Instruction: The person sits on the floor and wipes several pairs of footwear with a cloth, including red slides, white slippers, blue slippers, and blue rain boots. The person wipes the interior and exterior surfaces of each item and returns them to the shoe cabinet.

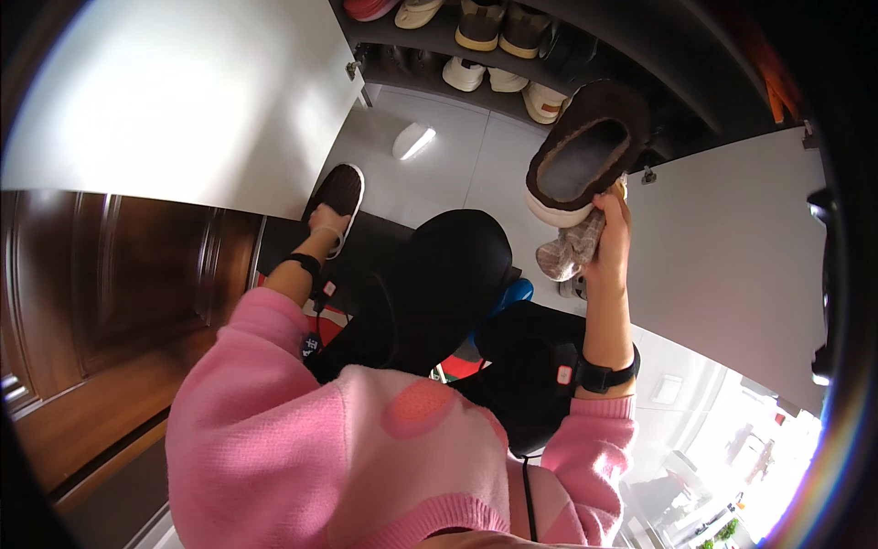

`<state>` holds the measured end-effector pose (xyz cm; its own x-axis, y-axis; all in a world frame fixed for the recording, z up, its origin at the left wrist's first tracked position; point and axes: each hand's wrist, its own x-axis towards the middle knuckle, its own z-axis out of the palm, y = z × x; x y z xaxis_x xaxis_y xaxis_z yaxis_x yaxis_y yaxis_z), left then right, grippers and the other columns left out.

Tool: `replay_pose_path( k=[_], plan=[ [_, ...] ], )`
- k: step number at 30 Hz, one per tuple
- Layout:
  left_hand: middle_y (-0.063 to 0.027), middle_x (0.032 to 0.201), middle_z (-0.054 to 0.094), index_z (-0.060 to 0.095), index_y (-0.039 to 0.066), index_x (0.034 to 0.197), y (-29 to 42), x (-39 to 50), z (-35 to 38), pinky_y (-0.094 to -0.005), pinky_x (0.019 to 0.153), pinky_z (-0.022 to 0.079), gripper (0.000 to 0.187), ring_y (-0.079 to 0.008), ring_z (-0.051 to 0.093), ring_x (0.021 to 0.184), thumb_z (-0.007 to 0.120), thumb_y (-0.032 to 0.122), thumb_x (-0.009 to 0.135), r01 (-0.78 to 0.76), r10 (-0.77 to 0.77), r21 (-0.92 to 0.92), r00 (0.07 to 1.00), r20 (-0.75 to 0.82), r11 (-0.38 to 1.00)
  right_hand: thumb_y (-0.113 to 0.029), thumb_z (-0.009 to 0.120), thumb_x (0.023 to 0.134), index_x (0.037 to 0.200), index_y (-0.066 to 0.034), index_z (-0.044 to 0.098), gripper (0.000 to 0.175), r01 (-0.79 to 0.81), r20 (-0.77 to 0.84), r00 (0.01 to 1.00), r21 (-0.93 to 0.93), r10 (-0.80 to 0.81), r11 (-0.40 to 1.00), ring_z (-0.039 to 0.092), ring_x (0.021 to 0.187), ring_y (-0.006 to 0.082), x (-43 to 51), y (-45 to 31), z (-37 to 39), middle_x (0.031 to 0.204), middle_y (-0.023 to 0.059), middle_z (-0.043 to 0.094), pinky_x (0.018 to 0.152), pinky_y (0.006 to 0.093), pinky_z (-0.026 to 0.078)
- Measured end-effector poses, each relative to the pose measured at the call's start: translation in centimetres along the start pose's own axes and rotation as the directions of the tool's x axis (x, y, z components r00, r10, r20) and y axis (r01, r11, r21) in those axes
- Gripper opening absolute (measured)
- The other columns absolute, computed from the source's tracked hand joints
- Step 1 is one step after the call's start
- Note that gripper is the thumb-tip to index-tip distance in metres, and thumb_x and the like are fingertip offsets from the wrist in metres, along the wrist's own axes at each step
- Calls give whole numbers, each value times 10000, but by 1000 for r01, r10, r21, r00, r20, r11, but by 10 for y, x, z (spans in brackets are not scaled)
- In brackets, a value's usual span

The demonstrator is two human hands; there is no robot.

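Note:
At the left, my left hand (pixel 327 221) is on a dark brown slipper with a white sole (pixel 341 189), low by the cabinet door; the fingers are partly inside or behind it, hard to tell. My right hand (pixel 612 237) grips the heel end of a brown slipper with a fleecy lining and white sole (pixel 627 113), raised before the shoe shelves. A crumpled grey-beige checked cloth (pixel 573 250) is also in my right hand, below the slipper. My knees in black trousers (pixel 453 267) lie between the two hands.
Shelves of a shoe cabinet (pixel 418 38) hold several shoes, among them white sneakers (pixel 465 73). White cabinet doors stand open at left (pixel 171 103) and right (pixel 727 261). A brown wooden door (pixel 137 274) is at the left. A blue item (pixel 516 294) lies between my knees.

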<state>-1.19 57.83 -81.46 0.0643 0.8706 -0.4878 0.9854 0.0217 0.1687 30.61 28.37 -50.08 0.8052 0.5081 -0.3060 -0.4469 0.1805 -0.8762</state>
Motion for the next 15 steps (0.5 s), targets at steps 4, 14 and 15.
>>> replay_pose_path(
  k=[4,14,15],
  plan=[
    [-195,1313,577,535,59,1340,-18,-5,25,-425,1046,453,837,-383,557,1204,798,539,707,368,-364,-34,927,91,929,-65,505,862,1265,61,484,422,-25,28,999,-56,27,998,624,950,225,1,-1,-8,1073,121,610,842,346,518],
    [-200,1192,610,540,-70,1232,0,-8,21,-375,928,450,612,-309,579,1091,649,447,923,-127,5,-703,985,-173,699,-57,493,865,1220,53,518,373,-34,42,999,-25,35,999,624,946,217,2,1,1,1064,118,617,828,340,518],
    [-185,1191,612,543,-66,1233,5,-11,12,-371,927,451,593,-300,581,1090,639,436,933,-115,16,-796,991,-131,595,-58,494,866,1204,50,528,356,-35,47,998,-26,36,999,623,935,211,3,2,0,1051,110,617,822,336,517]
  ],
)
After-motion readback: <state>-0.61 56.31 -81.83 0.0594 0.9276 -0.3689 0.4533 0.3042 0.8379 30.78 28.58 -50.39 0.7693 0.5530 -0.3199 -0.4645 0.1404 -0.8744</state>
